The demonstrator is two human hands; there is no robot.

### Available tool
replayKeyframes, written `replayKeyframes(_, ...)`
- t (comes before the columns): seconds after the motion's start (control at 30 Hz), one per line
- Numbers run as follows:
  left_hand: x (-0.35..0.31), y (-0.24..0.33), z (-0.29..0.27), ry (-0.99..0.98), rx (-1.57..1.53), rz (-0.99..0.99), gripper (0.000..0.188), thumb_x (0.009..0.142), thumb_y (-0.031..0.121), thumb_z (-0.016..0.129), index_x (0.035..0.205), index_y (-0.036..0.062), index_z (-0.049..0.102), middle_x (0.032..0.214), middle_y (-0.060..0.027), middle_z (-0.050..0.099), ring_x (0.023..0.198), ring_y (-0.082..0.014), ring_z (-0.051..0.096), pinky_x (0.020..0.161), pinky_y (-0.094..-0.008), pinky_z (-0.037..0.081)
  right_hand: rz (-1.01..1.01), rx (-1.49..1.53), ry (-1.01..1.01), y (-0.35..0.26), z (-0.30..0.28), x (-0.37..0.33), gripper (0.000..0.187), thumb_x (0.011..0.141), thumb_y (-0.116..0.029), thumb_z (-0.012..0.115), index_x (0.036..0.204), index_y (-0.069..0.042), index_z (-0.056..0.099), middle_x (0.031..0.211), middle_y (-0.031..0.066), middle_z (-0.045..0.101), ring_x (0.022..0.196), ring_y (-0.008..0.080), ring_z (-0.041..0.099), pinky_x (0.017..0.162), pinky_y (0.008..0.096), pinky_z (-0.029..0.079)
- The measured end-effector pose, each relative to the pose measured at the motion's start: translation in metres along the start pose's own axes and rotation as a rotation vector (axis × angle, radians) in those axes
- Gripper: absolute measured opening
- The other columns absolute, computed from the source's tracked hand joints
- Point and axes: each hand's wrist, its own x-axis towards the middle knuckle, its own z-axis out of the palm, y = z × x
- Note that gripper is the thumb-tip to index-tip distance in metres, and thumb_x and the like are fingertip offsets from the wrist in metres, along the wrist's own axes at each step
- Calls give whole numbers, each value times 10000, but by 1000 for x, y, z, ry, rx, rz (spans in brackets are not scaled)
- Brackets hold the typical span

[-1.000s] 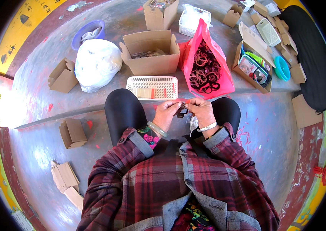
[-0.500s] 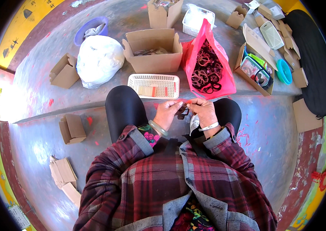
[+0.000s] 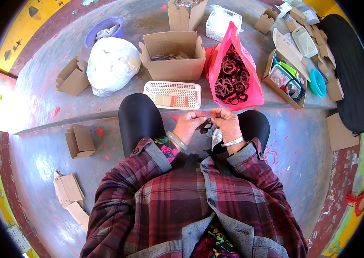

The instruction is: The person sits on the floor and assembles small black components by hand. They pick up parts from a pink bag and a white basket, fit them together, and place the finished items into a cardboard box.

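Observation:
My left hand point(image 3: 186, 129) and my right hand point(image 3: 228, 125) meet between my knees, each pinching with thumb and forefinger. Between them hang dark brown hair ties point(image 3: 206, 129), held from both sides. Some red shows at the fingertips, too small to make out. Just beyond my hands lies a white plastic basket point(image 3: 147, 91) holding a pale stack with a red edge point(image 3: 165, 100) and small red strips point(image 3: 186, 101). To its right a pink-red bag point(image 3: 253, 90) gapes, full of dark and brownish hair ties point(image 3: 233, 79).
Behind the basket stands an open carton point(image 3: 175, 69), with a stuffed white plastic bag point(image 3: 112, 64) and a purple basin point(image 3: 91, 38) to its left. At right are a carton of mixed things point(image 3: 283, 88) and a turquoise basin point(image 3: 317, 82). A step edge point(image 3: 61, 124) crosses the floor.
Both hands stay together on the hair ties, with only slight finger movement. The left fingers have bent a little more. The whole view has shifted slightly.

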Motion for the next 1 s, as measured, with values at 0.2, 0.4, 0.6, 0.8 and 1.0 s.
replayKeyframes(0.2, -1, 0, -2, -15, -18, 47, 182, 870, 107, 572, 996, -17, 617, 907, -69, 639, 828, -128, 604, 806, -272, 475, 86, 17, 25, -6, -1, -1, 99, 757, 1, 645, 854, -20, 641, 694, -29, 579, 585, 33, 462, 530, 176, 349)
replayKeyframes(0.4, 1, 3, -5, -8, 163, 157, 210, 863, 156, 585, 1000, 2, 625, 884, -55, 651, 832, -94, 602, 646, -208, 430, 82, 102, -14, 2, -8, 4, 52, 771, -39, 662, 814, -18, 644, 747, 23, 631, 677, 82, 556, 658, 207, 418)
replayKeyframes(0.6, -1, 17, -8, -86, 7, -86, 248, 866, 175, 578, 1041, 0, 601, 916, -55, 653, 873, -90, 612, 512, -156, 374, 41, 126, 1, 2, -4, 1, 45, 772, -58, 676, 767, -17, 658, 693, -12, 607, 615, 46, 494, 580, 195, 369)
replayKeyframes(0.8, 3, 18, -12, -131, -244, -221, 242, 898, 115, 516, 1072, -48, 555, 1056, -132, 610, 945, -202, 614, 841, -288, 504, 87, 140, 2, -2, 0, -1, 55, 775, -34, 660, 800, 15, 665, 726, 24, 632, 659, 77, 539, 635, 204, 408)
replayKeyframes(1.0, 3, 17, -12, -162, -232, -184, 248, 900, 116, 510, 1091, -38, 544, 1047, -135, 612, 975, -221, 598, 907, -353, 467, 73, 138, 21, 3, -1, 0, 70, 774, -44, 661, 799, 22, 663, 732, 41, 641, 669, 89, 553, 644, 208, 412)
